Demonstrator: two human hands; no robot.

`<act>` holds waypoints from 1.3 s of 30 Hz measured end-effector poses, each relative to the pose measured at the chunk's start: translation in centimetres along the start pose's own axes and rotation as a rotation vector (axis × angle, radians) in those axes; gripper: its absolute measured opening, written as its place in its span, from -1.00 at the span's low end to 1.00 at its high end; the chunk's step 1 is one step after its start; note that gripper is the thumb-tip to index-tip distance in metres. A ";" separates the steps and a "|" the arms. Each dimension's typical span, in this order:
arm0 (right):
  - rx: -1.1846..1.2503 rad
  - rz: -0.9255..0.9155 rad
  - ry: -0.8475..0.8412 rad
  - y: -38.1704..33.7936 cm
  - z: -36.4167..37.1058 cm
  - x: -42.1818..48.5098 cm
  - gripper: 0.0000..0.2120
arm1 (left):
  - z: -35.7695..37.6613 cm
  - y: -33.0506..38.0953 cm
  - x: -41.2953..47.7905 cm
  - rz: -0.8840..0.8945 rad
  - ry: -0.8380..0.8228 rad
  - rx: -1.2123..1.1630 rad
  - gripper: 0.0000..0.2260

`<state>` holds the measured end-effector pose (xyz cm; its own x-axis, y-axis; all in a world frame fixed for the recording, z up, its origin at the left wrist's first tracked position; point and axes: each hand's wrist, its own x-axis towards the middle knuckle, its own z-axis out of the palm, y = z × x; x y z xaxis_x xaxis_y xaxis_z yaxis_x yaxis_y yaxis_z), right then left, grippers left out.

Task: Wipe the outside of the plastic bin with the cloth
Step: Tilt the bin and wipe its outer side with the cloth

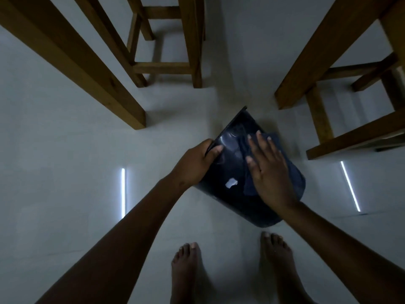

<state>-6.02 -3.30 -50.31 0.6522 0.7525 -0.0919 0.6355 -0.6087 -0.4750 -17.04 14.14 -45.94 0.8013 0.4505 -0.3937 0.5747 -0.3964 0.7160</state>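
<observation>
A dark, glossy plastic bin (232, 172) lies tilted on its side on the pale floor, its open rim toward the upper left. A small white scrap of label shows on its side. My left hand (197, 163) grips the rim at the bin's left edge. A dark blue cloth (282, 154) is spread over the bin's upper side, and my right hand (267, 170) lies flat on it with fingers spread, pressing it against the bin. Part of the cloth is hidden under that hand.
Wooden table legs (83, 69) and a wooden stool (166, 49) stand beyond the bin at upper left; more wooden furniture (341, 88) stands at the right. My bare feet (230, 270) are just below the bin. Two strip-light reflections streak the floor (65, 172).
</observation>
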 end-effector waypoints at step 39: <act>-0.146 -0.203 -0.126 -2.3 2.2 -7.3 -0.50 | 0.5 2.2 1.9 -0.101 0.105 0.181 -0.73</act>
<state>-13.14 -6.79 -50.51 0.4546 0.8825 -0.1201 0.8068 -0.4652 -0.3644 -14.18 13.76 -45.38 0.7220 0.5720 -0.3892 0.6790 -0.4780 0.5571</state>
